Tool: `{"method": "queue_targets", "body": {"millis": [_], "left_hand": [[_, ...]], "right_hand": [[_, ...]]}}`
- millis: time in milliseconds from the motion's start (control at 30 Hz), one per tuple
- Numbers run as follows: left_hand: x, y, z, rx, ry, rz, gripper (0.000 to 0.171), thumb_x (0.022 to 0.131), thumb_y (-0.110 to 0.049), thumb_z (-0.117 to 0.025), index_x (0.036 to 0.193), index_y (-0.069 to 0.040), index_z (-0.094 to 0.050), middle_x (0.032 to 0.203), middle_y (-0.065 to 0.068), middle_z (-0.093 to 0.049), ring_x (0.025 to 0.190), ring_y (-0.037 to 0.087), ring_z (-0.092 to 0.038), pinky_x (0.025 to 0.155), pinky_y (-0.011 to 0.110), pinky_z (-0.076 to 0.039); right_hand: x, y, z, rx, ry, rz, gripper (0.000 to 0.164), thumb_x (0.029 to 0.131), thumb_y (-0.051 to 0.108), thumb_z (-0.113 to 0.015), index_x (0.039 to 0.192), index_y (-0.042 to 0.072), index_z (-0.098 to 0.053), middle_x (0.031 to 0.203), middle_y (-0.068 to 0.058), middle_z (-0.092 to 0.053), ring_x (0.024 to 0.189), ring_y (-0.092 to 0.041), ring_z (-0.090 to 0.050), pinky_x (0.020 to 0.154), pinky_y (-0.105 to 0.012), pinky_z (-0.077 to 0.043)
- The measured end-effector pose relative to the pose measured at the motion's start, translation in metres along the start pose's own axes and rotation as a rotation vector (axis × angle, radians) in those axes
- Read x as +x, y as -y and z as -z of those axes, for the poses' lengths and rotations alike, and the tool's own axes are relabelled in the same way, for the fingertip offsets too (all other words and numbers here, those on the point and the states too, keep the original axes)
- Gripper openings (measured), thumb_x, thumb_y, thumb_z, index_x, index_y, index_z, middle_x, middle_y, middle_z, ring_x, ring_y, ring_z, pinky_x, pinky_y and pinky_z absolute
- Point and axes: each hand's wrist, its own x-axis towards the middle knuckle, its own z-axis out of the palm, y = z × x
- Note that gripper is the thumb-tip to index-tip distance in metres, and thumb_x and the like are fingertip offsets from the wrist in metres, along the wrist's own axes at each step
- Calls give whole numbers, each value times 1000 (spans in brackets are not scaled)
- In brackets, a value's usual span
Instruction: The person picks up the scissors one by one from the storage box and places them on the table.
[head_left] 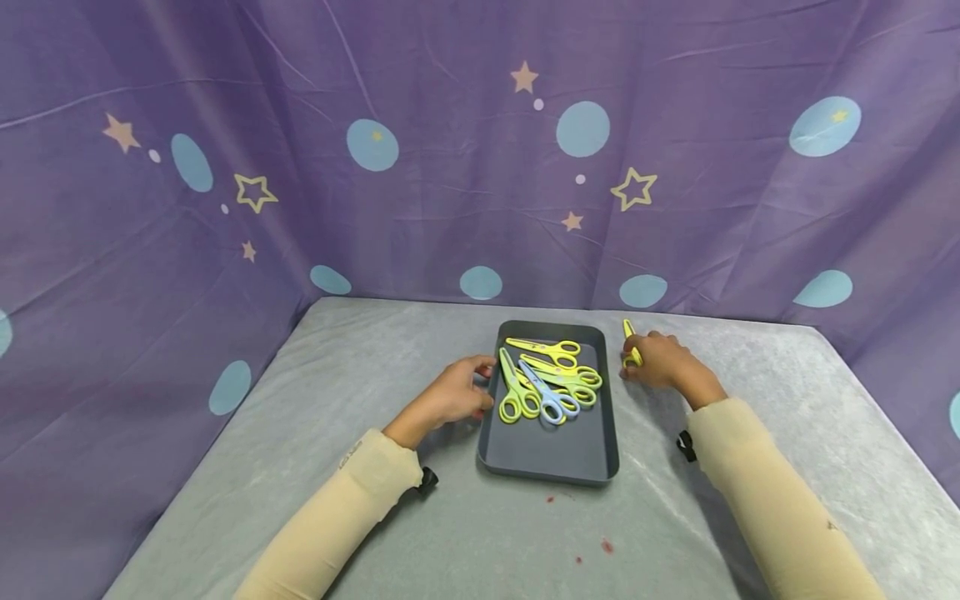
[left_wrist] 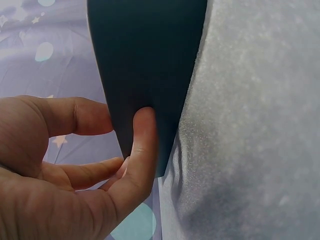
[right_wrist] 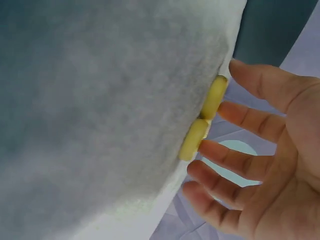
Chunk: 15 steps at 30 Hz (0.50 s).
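Observation:
My left hand [head_left: 453, 390] is at the left side of a dark grey tray [head_left: 547, 454]. In the left wrist view its thumb reaches the rim and a bent finger [left_wrist: 145, 130] rests along the outer wall. Several scissors lie piled in the tray, with yellow, green and blue [head_left: 552, 408] handles. To the right of the tray, my right hand [head_left: 660, 361] is over yellow scissors [head_left: 628, 329] on the table. The right wrist view shows its fingers spread and nearly straight, fingertips right at the yellow handle loops [right_wrist: 194, 140]. The hand hides part of these scissors in the head view.
A grey cloth covers the table [head_left: 375, 533], with small red marks [head_left: 607, 546] in front of the tray. Purple curtains [head_left: 450, 208] with stars and pale blue spots hang behind the table and along its left and right sides.

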Motion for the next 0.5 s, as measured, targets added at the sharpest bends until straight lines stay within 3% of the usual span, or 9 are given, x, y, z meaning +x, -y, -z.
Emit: {"method": "queue_targets", "body": {"millis": [133,500], "left_hand": [[0,-2,-1,-2,1,6,74,86,10,-65,155,-3,-42,142,20,-50,81,26,-68,66,38,-62],[-1,-3,0,-2,0,21,74,86,10,-65,155,-3,-42,142,19,-50,78,26,-67,66,37,-62]], "right_hand": [[-4,3,1,-5,-53,-15,49,93,32,-73,132,3,-63,117,-26,-60,102,-49,-55,83,-70,-46],[-12,19,8,-39,-202,94,47,97,34,-68,134,5,-63,126,-27,-60,108,-55,-54,84,-71,-45]]}}
